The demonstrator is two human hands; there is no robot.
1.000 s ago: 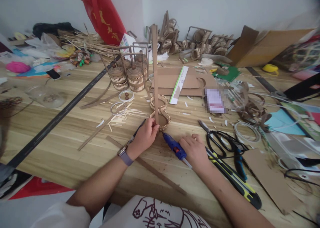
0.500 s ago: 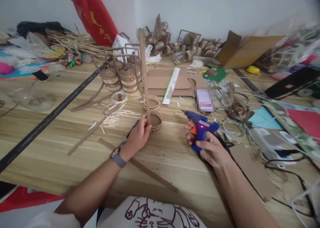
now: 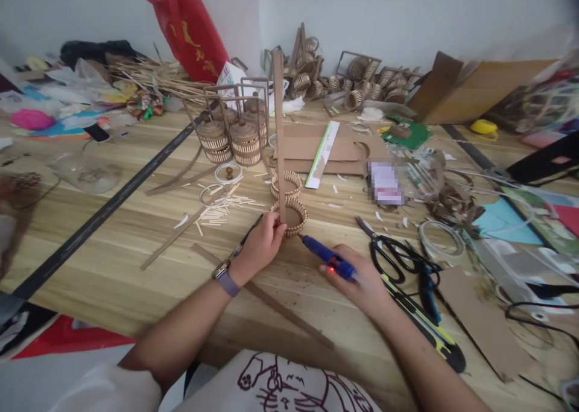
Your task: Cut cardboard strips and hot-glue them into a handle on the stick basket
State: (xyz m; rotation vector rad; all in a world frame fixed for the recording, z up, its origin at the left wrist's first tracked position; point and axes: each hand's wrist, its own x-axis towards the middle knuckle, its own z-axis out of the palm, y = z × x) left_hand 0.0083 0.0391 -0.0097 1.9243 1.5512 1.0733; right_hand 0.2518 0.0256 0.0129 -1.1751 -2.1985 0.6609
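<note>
My left hand (image 3: 262, 246) is closed round the foot of a tall upright cardboard strip (image 3: 279, 128), pressing it against a small round slatted basket (image 3: 292, 214) on the wooden table. A second small basket (image 3: 286, 184) sits just behind it. My right hand (image 3: 362, 282) grips a blue hot glue gun (image 3: 328, 258), its nozzle pointing left at the base of the front basket, a red light glowing on its body.
Black scissors (image 3: 389, 256) and a yellow-black utility knife (image 3: 429, 327) lie right of my right hand. Finished lidded baskets in frames (image 3: 230, 136) stand behind. A long black ruler (image 3: 104, 210) crosses the table. Loose sticks (image 3: 221, 210), cardboard sheets (image 3: 335, 149) and a red bag (image 3: 190, 26) lie around.
My right hand lifted the glue gun off the table, swung it out to the right, then brought it back with the nozzle at the front basket. My left hand kept holding the strip.
</note>
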